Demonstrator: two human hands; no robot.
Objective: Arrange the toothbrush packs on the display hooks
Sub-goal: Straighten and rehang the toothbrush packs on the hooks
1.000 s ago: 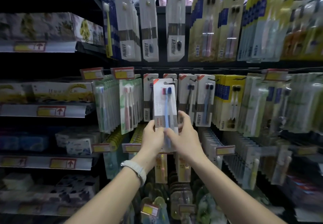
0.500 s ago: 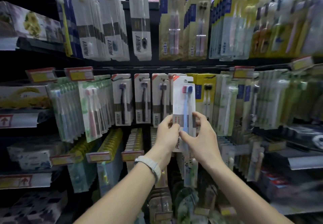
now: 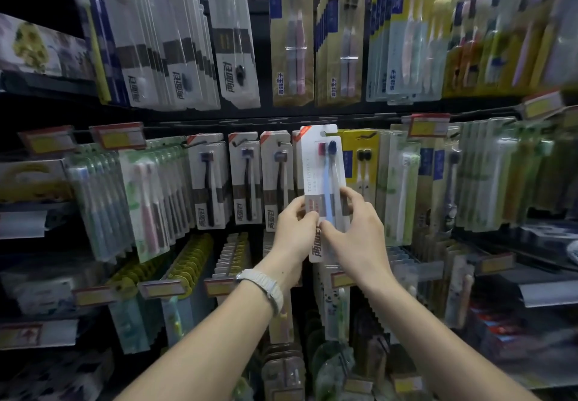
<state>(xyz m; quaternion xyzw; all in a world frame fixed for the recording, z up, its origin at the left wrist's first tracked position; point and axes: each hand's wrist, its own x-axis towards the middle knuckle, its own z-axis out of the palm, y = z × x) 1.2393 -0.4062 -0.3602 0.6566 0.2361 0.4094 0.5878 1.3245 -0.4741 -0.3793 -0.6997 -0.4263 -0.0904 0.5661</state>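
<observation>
A white toothbrush pack with a red-headed and a blue-headed brush stands upright in front of the middle row of hooks. My left hand pinches its lower left edge. My right hand pinches its lower right side. The pack's top hanging hole sits level with the tops of the hung white packs to its left and the yellow packs to its right. Whether the hole is on a hook is hidden.
Rows of hanging toothbrush packs fill the rack above, beside and below. Red-and-yellow price tags stick out on hook ends. Shelves with boxes lie at the left, and a shelf edge juts out at the lower right.
Both hands carried the pack to the right along the middle row and a little higher; it now stands between the white packs and the yellow ones. The camera view shifted right too.
</observation>
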